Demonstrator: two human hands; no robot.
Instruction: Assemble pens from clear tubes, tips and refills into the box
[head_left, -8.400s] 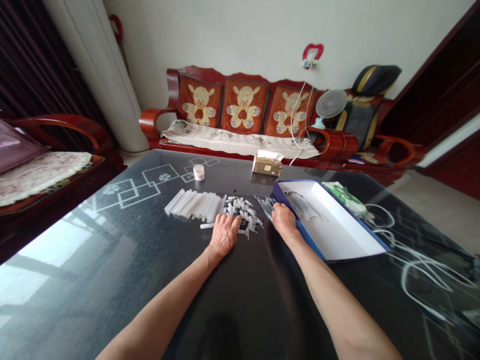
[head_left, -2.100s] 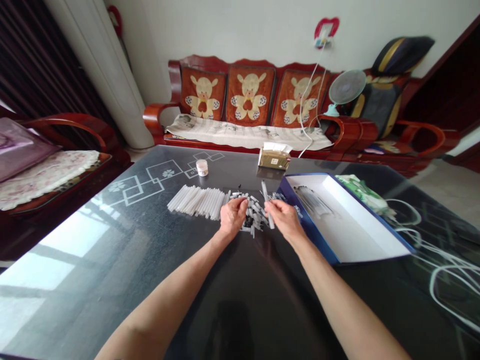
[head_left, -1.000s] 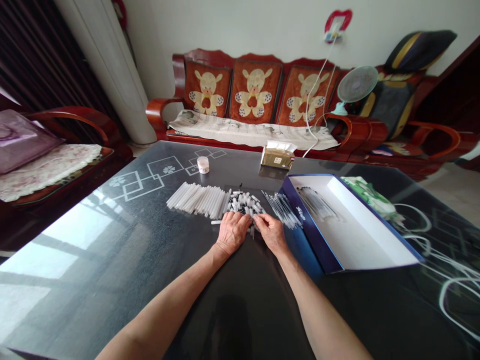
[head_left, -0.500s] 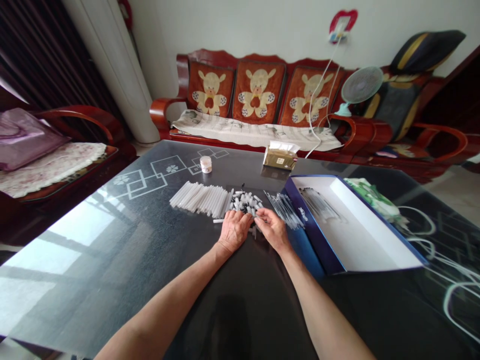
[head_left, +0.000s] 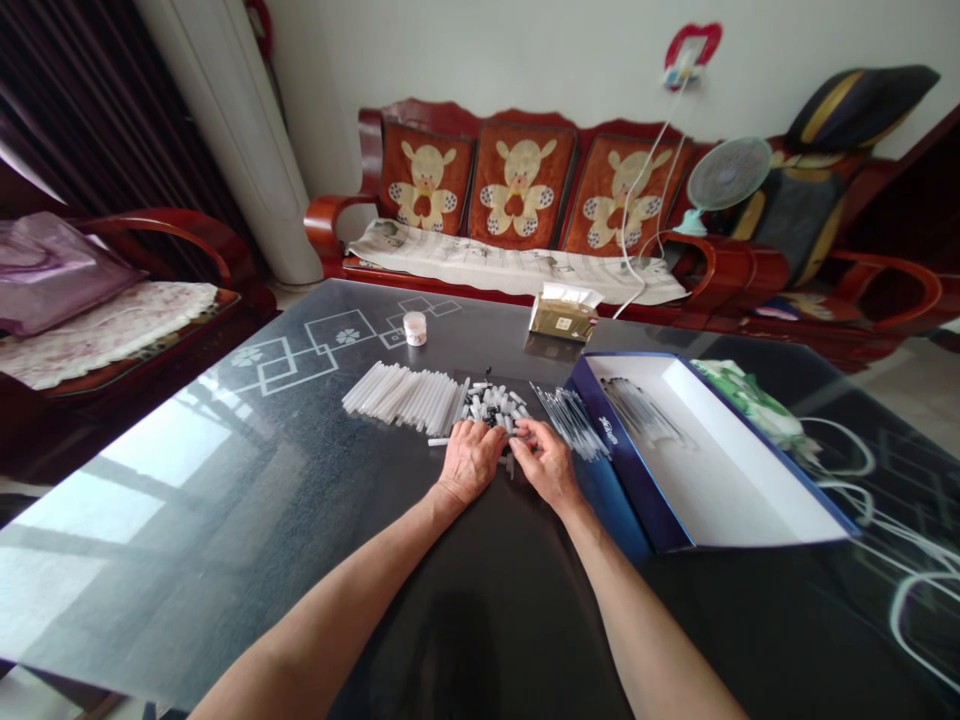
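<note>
My left hand [head_left: 472, 462] is closed, its fingers curled at the near edge of a pile of small white and black pen parts [head_left: 495, 402]. From its left side juts the end of a white pen barrel [head_left: 437, 442], the rest of it hidden by the hand. Close by on the right, my right hand [head_left: 546, 462] pinches thumb and fingers together near the left fingertips; what lies between them is too small to make out. A row of translucent white tubes [head_left: 405, 395] lies left of the pile, and thin pen refills [head_left: 571, 422] lie to its right.
A shallow blue box [head_left: 720, 480] with a white inside holds several refills [head_left: 646, 410]. Behind stand a small round jar [head_left: 415, 329] and a tissue box [head_left: 562, 316]. A green and white packet [head_left: 750, 400] and white cables [head_left: 915, 560] lie right of the box.
The view has shifted very slightly. Both hands stay together at the pile in nearly the same pose, with only a small movement of the right fingers.
</note>
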